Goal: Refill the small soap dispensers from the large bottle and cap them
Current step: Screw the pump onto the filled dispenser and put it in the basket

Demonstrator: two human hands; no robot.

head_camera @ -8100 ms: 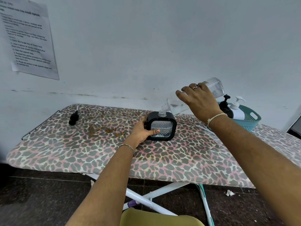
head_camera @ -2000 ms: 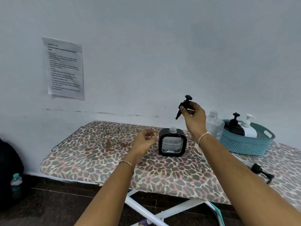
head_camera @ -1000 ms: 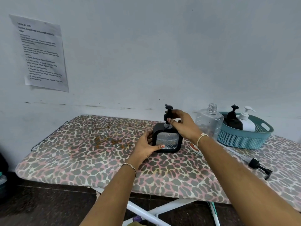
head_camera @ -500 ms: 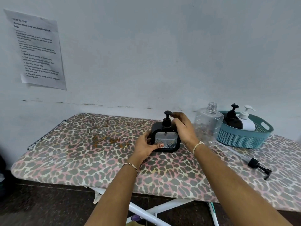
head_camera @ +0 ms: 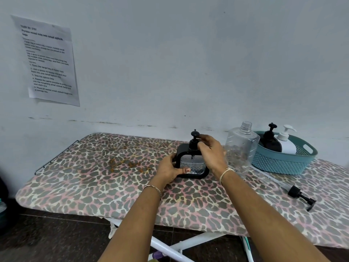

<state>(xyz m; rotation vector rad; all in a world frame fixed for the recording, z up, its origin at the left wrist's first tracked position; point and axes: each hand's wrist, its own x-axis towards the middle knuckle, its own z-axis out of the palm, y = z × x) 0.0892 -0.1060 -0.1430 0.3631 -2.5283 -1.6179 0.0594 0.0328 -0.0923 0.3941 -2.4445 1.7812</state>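
Note:
A small square black dispenser (head_camera: 194, 166) with a clear patterned window stands upright on the leopard-print board (head_camera: 94, 176). My left hand (head_camera: 169, 170) grips its left side, thumb across the front. A black pump cap (head_camera: 194, 141) sits in the dispenser's neck, and my right hand (head_camera: 211, 154) pinches it at the collar. The large clear bottle (head_camera: 242, 148) stands uncapped just right of my right hand. Its long black pump (head_camera: 302, 197) lies on the board at the right.
A teal basket (head_camera: 283, 163) at the back right holds a black dispenser (head_camera: 270, 142) and a white dispenser (head_camera: 286, 142), both with pumps on. A printed sheet (head_camera: 49, 61) hangs on the wall. The board's front edge runs below my forearms.
My right hand brought the black pump cap down from the air into the small dispenser's neck and now holds its collar. My left hand took hold of the dispenser's side.

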